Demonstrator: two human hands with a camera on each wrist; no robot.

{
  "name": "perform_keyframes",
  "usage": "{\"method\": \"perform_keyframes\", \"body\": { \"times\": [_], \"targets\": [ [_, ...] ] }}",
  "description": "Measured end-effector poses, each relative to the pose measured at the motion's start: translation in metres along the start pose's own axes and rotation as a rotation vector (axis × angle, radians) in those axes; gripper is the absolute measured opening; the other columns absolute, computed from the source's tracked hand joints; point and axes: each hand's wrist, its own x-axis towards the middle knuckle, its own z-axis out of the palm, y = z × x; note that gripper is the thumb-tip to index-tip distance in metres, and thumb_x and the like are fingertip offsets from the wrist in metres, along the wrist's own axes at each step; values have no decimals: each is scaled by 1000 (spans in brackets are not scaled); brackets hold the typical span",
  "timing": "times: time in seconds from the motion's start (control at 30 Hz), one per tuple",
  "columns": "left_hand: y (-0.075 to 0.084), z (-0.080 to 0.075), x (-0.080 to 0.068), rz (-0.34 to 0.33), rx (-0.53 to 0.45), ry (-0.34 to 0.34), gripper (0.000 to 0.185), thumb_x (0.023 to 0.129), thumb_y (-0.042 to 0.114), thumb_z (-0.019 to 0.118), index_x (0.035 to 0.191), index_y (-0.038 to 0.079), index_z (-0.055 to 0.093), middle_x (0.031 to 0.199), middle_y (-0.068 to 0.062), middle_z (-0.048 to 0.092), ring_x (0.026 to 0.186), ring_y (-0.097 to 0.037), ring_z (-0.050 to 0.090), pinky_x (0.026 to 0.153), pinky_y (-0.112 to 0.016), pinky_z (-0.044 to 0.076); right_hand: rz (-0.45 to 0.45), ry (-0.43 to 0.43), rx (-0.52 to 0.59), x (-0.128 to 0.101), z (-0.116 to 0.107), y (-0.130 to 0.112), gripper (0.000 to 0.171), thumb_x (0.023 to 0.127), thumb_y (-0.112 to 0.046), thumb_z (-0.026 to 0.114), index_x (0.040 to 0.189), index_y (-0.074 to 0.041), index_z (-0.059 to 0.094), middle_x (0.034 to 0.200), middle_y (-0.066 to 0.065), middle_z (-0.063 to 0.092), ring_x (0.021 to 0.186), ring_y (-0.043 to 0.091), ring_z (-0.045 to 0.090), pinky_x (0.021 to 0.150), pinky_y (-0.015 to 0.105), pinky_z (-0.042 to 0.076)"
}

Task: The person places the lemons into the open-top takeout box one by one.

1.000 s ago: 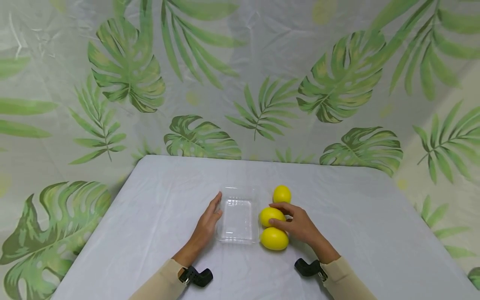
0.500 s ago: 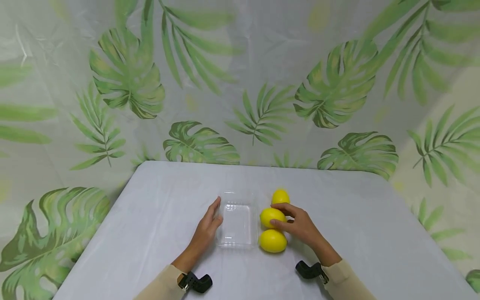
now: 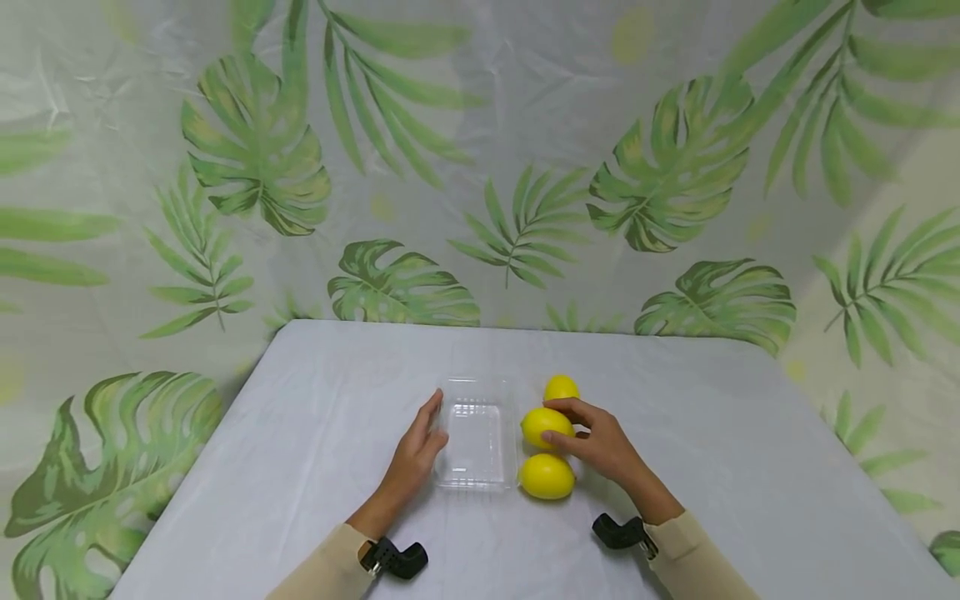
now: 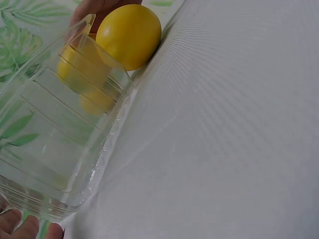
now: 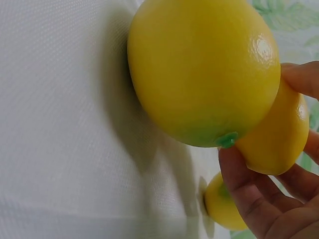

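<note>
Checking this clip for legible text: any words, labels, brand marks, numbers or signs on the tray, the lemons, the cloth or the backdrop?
None can be read in any view.
Clear ribbed plastic tray: no label or embossed mark visible.
Three yellow lemons, the middle one held by the right hand: no stickers.
White tablecloth and green leaf-print backdrop: pattern only, no lettering.
The left hand rests against the tray's side.

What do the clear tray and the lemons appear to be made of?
Clear tray: thin transparent plastic, glossy, with ribbed walls; the cloth shows through. Lemons, e.g. the middle lemon: smooth, evenly yellow, slightly shiny skin with a green stem nub; possibly artificial, cannot tell.
</note>
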Motion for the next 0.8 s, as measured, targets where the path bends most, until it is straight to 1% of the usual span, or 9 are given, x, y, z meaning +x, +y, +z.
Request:
{"method": "perform_keyframes", "body": {
  "times": [0.07, 0.17, 0.3, 0.5, 0.63, 0.8],
  "targets": [
    [-1, 1, 0, 8, -11, -5, 56, 96, 1, 45, 149, -3, 27, 154, -20, 28, 143, -33, 22, 108, -10, 15, 9, 9, -2, -1, 0, 0, 46, 86, -21, 72, 127, -5, 61, 124, 12, 62, 108, 30, 56, 88, 44, 49],
    [0, 1, -1, 1, -22, -17, 57, 96, 1, 46, 149, -4, 27, 154, -21, 27, 143, -34, 22, 108, -11, 15, 16, 21, -5, -2, 0, 1, 46, 86, -22, 73, 127, -5, 60, 124, 12, 62, 108, 30, 56, 88, 45, 49],
    [1, 2, -3, -3, -32, -20, 57, 95, 0, 47, 149, -5, 27, 154, -23, 28, 143, -35, 23, 110, -15, 16, -3, 30, 0, -2, -1, 2, 46, 86, -22, 73, 127, -5, 60, 125, 12, 61, 108, 29, 57, 89, 45, 49],
    [1, 1, -2, 17, -20, -9, 57, 95, -1, 47, 148, -5, 28, 154, -22, 28, 143, -35, 23, 108, -12, 16, -42, 30, 26, 0, -1, -1, 45, 86, -20, 73, 126, -4, 60, 122, 12, 63, 107, 29, 58, 91, 47, 49],
    [0, 0, -3, 0, -27, -16, 57, 95, 0, 47, 149, -3, 28, 155, -19, 28, 143, -32, 22, 110, -17, 17, -47, 26, 30, 0, -1, -4, 44, 86, -19, 73, 125, -3, 60, 121, 13, 63, 107, 29, 59, 91, 48, 48],
    [1, -1, -1, -16, -22, -19, 58, 96, 1, 46, 150, -1, 27, 155, -17, 27, 144, -28, 23, 112, -23, 19, -71, 17, 29, 1, -2, -5, 47, 87, -18, 72, 129, -3, 57, 126, 14, 60, 108, 30, 58, 89, 43, 50]
  ]
}}
